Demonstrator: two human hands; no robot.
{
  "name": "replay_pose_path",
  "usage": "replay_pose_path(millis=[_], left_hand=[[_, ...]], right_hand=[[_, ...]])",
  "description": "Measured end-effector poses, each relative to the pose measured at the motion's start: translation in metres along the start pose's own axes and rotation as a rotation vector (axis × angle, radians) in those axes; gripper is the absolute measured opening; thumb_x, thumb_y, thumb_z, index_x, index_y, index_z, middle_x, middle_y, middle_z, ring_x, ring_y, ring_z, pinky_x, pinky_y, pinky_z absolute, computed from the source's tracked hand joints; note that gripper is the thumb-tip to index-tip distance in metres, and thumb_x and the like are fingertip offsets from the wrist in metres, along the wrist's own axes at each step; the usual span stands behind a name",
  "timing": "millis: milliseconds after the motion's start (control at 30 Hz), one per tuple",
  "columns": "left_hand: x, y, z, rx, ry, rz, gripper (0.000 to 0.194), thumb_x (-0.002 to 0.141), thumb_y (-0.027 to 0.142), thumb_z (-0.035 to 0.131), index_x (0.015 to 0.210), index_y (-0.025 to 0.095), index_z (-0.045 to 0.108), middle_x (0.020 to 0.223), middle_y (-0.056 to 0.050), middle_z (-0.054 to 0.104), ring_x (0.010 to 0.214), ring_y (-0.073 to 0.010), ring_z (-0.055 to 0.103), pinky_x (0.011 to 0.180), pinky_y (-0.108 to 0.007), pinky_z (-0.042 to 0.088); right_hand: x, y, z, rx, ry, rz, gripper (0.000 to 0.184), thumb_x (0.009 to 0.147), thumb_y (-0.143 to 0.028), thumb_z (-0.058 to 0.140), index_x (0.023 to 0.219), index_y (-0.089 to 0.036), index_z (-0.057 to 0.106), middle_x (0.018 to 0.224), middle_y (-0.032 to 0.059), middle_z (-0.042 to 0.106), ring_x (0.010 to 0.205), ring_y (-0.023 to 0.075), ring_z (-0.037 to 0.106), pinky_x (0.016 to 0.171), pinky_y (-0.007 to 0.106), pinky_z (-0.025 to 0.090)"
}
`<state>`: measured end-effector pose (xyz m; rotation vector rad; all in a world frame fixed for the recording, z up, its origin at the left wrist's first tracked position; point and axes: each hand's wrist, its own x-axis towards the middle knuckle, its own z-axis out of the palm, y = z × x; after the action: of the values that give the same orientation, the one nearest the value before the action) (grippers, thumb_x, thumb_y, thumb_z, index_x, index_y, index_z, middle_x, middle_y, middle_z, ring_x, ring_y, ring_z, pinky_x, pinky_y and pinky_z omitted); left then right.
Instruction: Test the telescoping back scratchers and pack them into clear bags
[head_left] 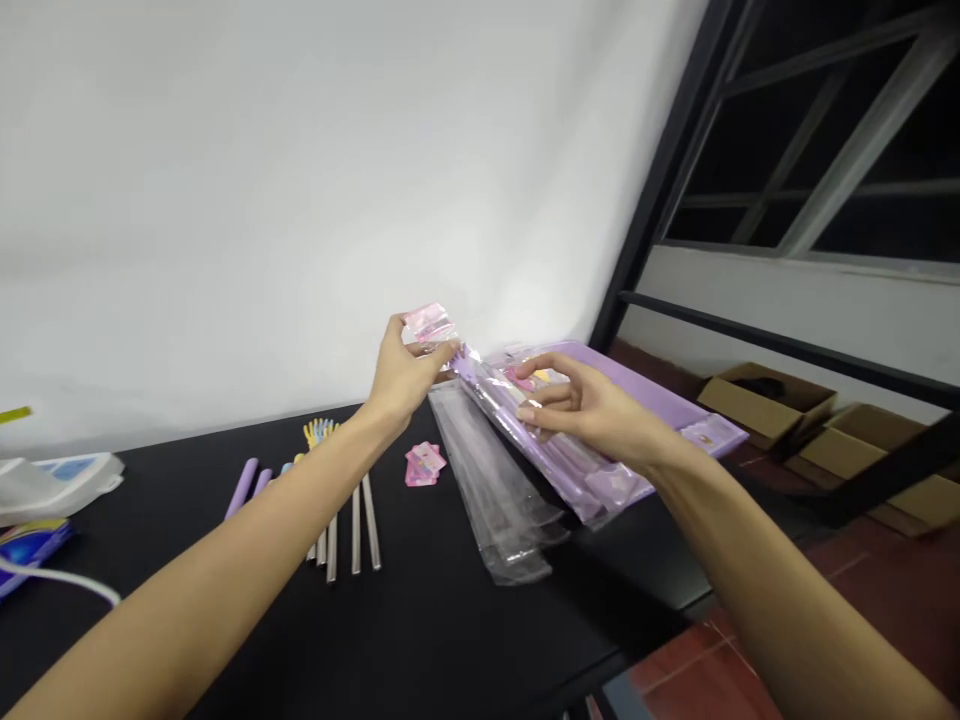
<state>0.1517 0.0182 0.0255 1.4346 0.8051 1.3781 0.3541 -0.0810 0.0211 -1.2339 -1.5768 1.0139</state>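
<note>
My left hand (409, 370) grips the upper end of a long clear plastic bag (499, 400), near a pink card (429, 320) at its top. Inside the bag is a slim purple back scratcher (465, 365) with a finger-like head. Against the bag's right side, the curled fingers and thumb of my right hand (566, 400) close on the plastic; their exact contact is hard to see. Flat clear bags (487, 485) lie below on the black table. Small pink cards (424, 463) are stacked to the left.
Metal rods (355, 530) with yellow and blue finger-like heads lie beyond my left forearm, near purple tubes (241, 487). A lilac tray (630, 385) holding bagged items stands right. A white device (60, 485) sits far left. Open cardboard boxes (765, 405) stand on the floor.
</note>
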Motion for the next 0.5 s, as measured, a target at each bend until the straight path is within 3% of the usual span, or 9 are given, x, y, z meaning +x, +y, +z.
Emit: replay_pose_path(millis=[133, 233, 300, 367, 500], left_hand=[[0.028, -0.011, 0.053, -0.019, -0.037, -0.001, 0.044, 0.076, 0.016, 0.076, 0.108, 0.02, 0.046, 0.084, -0.003, 0.071, 0.077, -0.0192, 0.072, 0.07, -0.038, 0.063], [0.044, -0.022, 0.079, -0.07, -0.099, -0.047, 0.059, 0.079, 0.021, 0.077, 0.124, 0.02, 0.039, 0.098, -0.009, 0.072, 0.087, -0.02, 0.072, 0.076, -0.037, 0.062], [0.05, -0.032, 0.087, -0.043, -0.121, -0.107, 0.075, 0.08, 0.033, 0.078, 0.136, 0.019, 0.031, 0.114, -0.016, 0.069, 0.097, -0.0221, 0.071, 0.082, -0.037, 0.059], [0.052, -0.044, 0.088, 0.121, -0.105, -0.102, 0.078, 0.083, 0.045, 0.073, 0.142, 0.019, 0.03, 0.125, -0.02, 0.065, 0.104, -0.0251, 0.069, 0.089, -0.04, 0.056], [0.042, -0.068, 0.079, 0.657, -0.223, 0.18, 0.039, 0.093, 0.034, 0.057, 0.127, 0.015, 0.057, 0.129, -0.018, 0.063, 0.12, -0.0279, 0.061, 0.104, -0.043, 0.046]], right_hand=[[0.001, 0.009, -0.037, -0.15, 0.083, 0.01, 0.042, 0.074, -0.043, 0.08, 0.108, -0.023, 0.063, 0.06, -0.0065, 0.056, 0.051, 0.0105, 0.052, 0.05, 0.023, 0.041], [0.007, 0.017, -0.057, -0.222, 0.173, 0.015, 0.041, 0.069, -0.037, 0.083, 0.103, -0.022, 0.065, 0.056, -0.0073, 0.054, 0.049, 0.0103, 0.049, 0.048, 0.023, 0.037], [0.014, 0.023, -0.067, -0.224, 0.257, 0.035, 0.038, 0.068, -0.032, 0.084, 0.1, -0.019, 0.068, 0.057, -0.0046, 0.058, 0.051, 0.0124, 0.053, 0.052, 0.026, 0.042], [0.022, 0.03, -0.074, -0.252, 0.34, 0.073, 0.035, 0.069, -0.028, 0.081, 0.101, -0.017, 0.069, 0.062, -0.0006, 0.065, 0.054, 0.0143, 0.056, 0.057, 0.029, 0.046], [0.031, 0.052, -0.069, -0.477, 0.363, 0.121, 0.028, 0.072, -0.021, 0.075, 0.099, -0.018, 0.071, 0.069, 0.0027, 0.072, 0.059, 0.018, 0.063, 0.062, 0.031, 0.048]])
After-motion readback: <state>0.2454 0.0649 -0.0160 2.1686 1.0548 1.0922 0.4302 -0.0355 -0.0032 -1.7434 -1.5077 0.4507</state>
